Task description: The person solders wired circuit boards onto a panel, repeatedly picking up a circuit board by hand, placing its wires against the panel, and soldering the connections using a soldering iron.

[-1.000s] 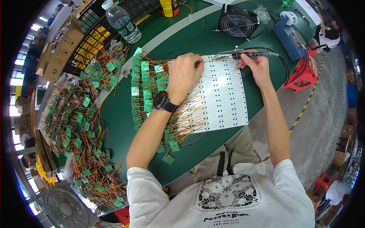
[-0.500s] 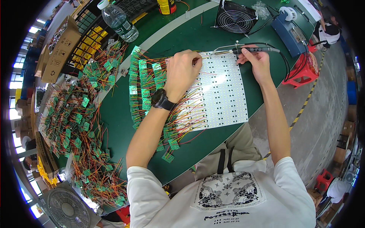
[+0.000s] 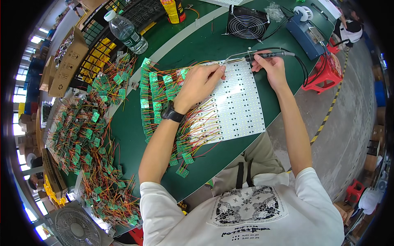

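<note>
Right of the upper centre, the right hand [image 3: 269, 69] holds a soldering tool [image 3: 276, 53] by its black handle; at the upper centre, the left hand [image 3: 200, 85] has its fingertips close together, but I cannot tell whether they pinch anything; the white dotted panel [image 3: 243, 100] lies at the centre, with green boards [image 3: 156, 98] on its left.

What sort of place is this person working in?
Most likely an electronics assembly workshop. A big heap of small green circuit boards with wires lies at the left, a white dotted panel lies in front of the person, and their right hand holds what looks like a soldering iron.
</note>
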Motion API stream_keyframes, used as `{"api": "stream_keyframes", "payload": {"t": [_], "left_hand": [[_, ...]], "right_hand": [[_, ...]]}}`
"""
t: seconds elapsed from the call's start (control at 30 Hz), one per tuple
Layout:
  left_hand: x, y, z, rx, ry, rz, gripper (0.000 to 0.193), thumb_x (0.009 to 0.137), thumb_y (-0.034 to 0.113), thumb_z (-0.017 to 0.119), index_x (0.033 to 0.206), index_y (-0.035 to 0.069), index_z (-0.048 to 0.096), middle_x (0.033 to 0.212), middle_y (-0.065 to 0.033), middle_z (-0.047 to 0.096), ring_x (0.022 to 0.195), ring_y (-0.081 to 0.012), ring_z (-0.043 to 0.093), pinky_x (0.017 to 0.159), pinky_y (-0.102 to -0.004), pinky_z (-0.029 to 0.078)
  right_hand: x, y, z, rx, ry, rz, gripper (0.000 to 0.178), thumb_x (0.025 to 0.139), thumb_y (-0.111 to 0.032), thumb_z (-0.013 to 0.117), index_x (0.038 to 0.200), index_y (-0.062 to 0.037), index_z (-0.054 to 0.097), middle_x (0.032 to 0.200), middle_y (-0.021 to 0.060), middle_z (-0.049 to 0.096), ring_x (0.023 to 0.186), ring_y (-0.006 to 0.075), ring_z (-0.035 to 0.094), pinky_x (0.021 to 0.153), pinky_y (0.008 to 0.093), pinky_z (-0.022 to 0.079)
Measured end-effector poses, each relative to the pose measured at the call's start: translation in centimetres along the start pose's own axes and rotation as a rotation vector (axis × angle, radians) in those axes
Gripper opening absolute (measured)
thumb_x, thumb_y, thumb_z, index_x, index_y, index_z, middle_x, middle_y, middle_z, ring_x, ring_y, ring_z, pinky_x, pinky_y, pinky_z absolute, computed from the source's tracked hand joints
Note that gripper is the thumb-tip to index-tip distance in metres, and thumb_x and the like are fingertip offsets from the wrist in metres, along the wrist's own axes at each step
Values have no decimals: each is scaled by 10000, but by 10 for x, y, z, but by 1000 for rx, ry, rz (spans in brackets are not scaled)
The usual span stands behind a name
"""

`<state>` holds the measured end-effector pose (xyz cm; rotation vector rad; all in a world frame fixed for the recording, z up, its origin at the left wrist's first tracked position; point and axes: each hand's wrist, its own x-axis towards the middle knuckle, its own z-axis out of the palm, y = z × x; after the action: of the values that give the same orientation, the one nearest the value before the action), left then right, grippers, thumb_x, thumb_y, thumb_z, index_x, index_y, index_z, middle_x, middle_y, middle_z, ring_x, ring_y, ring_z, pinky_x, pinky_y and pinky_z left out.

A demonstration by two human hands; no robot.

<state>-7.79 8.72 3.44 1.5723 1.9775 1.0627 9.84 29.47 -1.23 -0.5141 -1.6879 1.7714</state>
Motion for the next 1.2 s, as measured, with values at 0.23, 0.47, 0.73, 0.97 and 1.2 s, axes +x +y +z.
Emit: {"api": "stream_keyframes", "payload": {"t": [0.23, 0.47, 0.73, 0.97, 1.2], "left_hand": [[0, -14, 6, 238, 180, 151, 200, 897, 194, 637, 861, 5, 693, 835, -131, 621, 729, -344, 616, 644, -434, 474], [1, -11, 9, 244, 220, 129, 149, 863, 139, 667, 859, -9, 681, 832, -140, 624, 715, -342, 608, 643, -406, 469], [1, -11, 9, 250, 255, 82, 159, 875, 137, 656, 860, -21, 661, 825, -160, 627, 710, -347, 610, 638, -408, 468], [3, -13, 10, 243, 253, 90, 159, 871, 129, 662, 857, -29, 660, 821, -160, 625, 696, -336, 610, 636, -395, 466], [2, -13, 11, 243, 265, 99, 166, 877, 134, 661, 860, -31, 667, 822, -160, 622, 694, -334, 609, 642, -395, 468]], "right_hand": [[-1, -1, 2, -15, 6, 6, 212, 895, -104, 689, 1032, 54, 649, 813, 127, 683, 670, 191, 670, 607, 273, 510], [-2, -2, 0, -25, -31, 1, 205, 891, -103, 696, 1024, 49, 655, 801, 124, 686, 678, 186, 678, 607, 267, 516], [-4, -3, 1, 10, -30, 5, 201, 884, -94, 700, 1018, 50, 658, 801, 124, 688, 672, 192, 678, 605, 266, 516], [-4, -5, 2, -12, -61, -6, 189, 882, -83, 695, 1014, 47, 658, 801, 113, 686, 672, 187, 677, 599, 261, 504], [-5, -6, 2, -25, -80, -6, 184, 886, -79, 687, 1020, 43, 655, 799, 106, 684, 683, 184, 681, 605, 259, 504]]}}
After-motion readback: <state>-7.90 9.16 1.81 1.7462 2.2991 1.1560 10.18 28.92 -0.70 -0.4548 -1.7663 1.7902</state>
